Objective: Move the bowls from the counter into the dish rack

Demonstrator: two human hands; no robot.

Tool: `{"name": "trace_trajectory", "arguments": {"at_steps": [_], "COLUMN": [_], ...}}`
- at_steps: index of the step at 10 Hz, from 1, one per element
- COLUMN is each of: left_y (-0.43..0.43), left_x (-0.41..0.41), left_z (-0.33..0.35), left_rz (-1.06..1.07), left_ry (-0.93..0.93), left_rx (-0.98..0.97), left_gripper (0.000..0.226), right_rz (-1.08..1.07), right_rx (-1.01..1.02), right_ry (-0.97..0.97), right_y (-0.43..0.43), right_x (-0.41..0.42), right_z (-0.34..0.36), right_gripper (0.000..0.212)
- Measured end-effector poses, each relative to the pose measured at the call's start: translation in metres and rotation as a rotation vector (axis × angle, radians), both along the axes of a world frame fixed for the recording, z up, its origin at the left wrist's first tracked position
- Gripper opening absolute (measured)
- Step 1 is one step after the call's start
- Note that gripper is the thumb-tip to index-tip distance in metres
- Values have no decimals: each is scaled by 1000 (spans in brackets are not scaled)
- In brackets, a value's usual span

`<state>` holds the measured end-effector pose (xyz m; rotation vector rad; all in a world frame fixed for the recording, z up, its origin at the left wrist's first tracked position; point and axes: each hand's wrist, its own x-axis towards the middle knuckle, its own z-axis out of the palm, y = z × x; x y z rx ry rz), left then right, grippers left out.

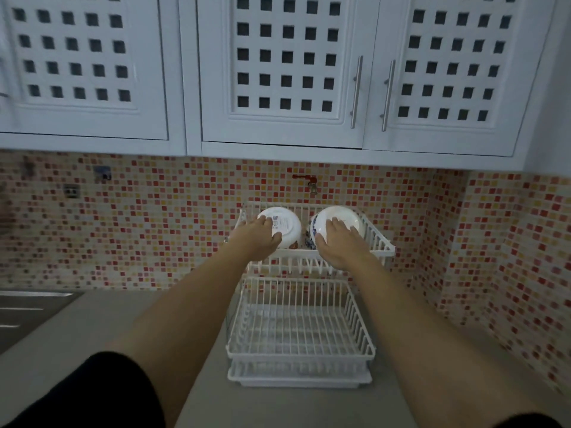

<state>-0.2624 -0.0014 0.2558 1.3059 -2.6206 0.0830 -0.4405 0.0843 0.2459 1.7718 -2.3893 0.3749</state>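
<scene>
Both hands' grips (258, 239) (338, 242) hold bowls (285, 225) above grey counter (92, 329).

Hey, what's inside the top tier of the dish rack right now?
Two bowls sit in the top tier: a white bowl on the left under the left hand, and a blue-patterned bowl under the right hand. The hands cover the tier's front.

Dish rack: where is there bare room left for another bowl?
Lower basket is bare wall to wall. The upper tier is crowded: left bowl and right bowl fill it, under the left hand and right hand.
</scene>
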Motion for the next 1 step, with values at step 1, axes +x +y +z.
{"name": "trace_trajectory", "arguments": {"at_steps": [1], "left_y": [11], "left_x": [8], "left_z": [3], "left_rz": [52], "left_ry": [-1], "left_rx": [-33], "left_gripper": [61], "right_rz": [-52], "right_rx": [-11], "right_ry": [22], "right_y": [10], "right_x": [11], "right_z": [2], "right_gripper": [63]}}
